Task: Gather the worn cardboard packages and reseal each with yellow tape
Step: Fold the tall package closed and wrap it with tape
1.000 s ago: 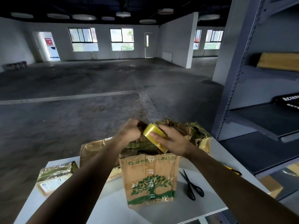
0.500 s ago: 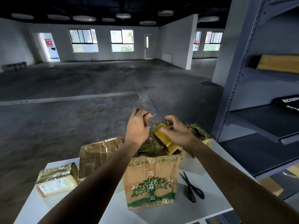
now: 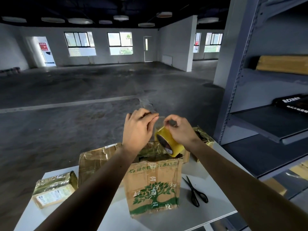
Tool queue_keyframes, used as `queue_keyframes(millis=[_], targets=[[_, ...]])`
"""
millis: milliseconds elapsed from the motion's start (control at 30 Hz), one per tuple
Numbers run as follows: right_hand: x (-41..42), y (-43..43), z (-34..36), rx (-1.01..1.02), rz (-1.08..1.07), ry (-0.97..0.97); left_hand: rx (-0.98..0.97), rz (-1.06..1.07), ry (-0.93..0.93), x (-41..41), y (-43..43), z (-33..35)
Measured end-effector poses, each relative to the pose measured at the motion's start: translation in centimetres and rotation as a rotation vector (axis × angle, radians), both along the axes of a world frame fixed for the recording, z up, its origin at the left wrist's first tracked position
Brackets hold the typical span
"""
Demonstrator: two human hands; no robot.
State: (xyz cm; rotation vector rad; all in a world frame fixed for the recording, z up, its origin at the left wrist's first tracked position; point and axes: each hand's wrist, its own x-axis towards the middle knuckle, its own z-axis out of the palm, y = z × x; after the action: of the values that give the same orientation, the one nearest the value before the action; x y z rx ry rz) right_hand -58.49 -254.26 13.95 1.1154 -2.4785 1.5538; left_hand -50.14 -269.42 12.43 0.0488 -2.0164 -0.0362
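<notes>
A big bare hall, concrete floor, and up front a white table (image 3: 166, 220) with the job spread across it. Far left lies a small labelled package (image 3: 55, 191), glossy with tape. Beside it stands a crumpled brown box (image 3: 98, 157), then the tree-printed box (image 3: 153, 185) dead centre, its top torn and ragged. Above that box, the left hand (image 3: 138, 129) pinches fingers to thumb on what looks like the tape end (image 3: 160, 120), a faint film. The right hand (image 3: 180, 129) curls round the yellow tape roll (image 3: 168, 142), held clear of the box. Scissors (image 3: 195, 192) lie ready on the table, another wrapped package (image 3: 202, 136) sits behind, and grey shelving (image 3: 266, 114) stands to the right. The packages look gathered. No strip is on this box yet, so sealing it is ahead.
</notes>
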Motion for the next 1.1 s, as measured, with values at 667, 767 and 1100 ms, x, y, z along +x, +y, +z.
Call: queue_keyframes(millis=[667,767,1100], targets=[[-3.7,4.8,-2.7,-0.071,-0.349,-0.068,0.066,0.124,-1.461,-2.6,0.7,-3.3],[-4.2,5.2,-3.0,-0.147,-0.379,-0.051,-0.133,0.038,-1.433,-2.5,1.2,-2.7],[-4.6,4.5,-3.5,-0.192,-0.385,-0.046,-0.7,-0.086,-1.291,-2.6,-1.1,-1.7]])
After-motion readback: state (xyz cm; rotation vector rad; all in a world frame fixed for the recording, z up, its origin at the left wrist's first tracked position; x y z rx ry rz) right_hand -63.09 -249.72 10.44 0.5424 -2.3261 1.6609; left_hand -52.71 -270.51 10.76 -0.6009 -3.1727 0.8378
